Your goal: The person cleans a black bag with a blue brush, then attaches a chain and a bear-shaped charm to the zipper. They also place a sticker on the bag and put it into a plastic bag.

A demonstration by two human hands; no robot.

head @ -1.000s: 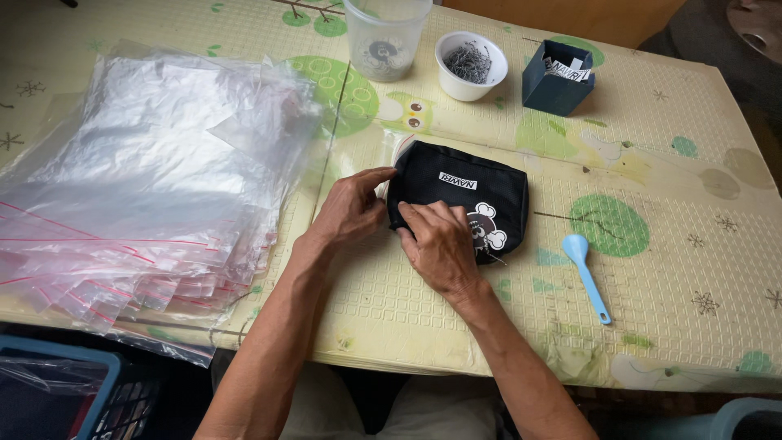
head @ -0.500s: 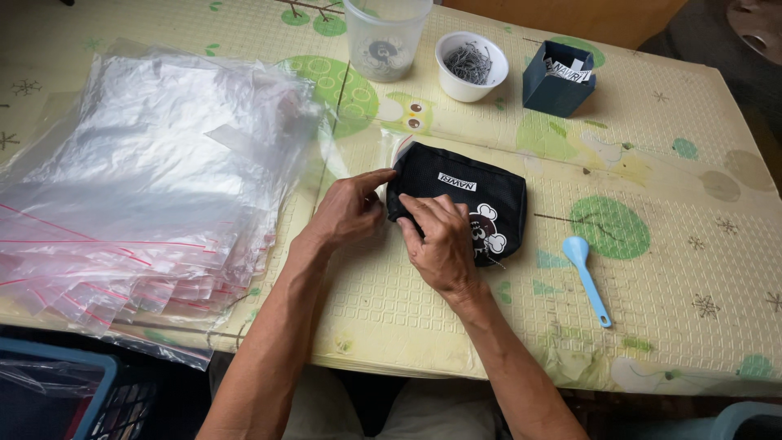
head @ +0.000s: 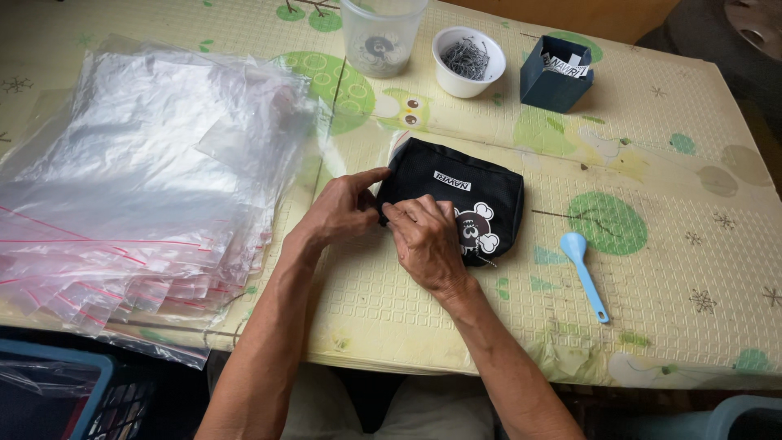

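Little was moved since before: the black pouch (head: pixel 468 195) was kept pinched at its left edge by the left hand (head: pixel 338 213) and right hand (head: pixel 428 240); the fingertips' catch was hidden.

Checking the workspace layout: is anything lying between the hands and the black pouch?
Nothing visible. The left hand and right hand both rest directly on the black pouch; the plastic bags and blue spoon lie off to the sides.

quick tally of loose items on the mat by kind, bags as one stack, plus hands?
Black pouch: 1
Stack of clear zip bags: 1
Clear plastic cup: 1
White bowl of small metal pieces: 1
Dark blue box: 1
Blue spoon: 1
Hands on pouch: 2, left hand, right hand
Total: 8
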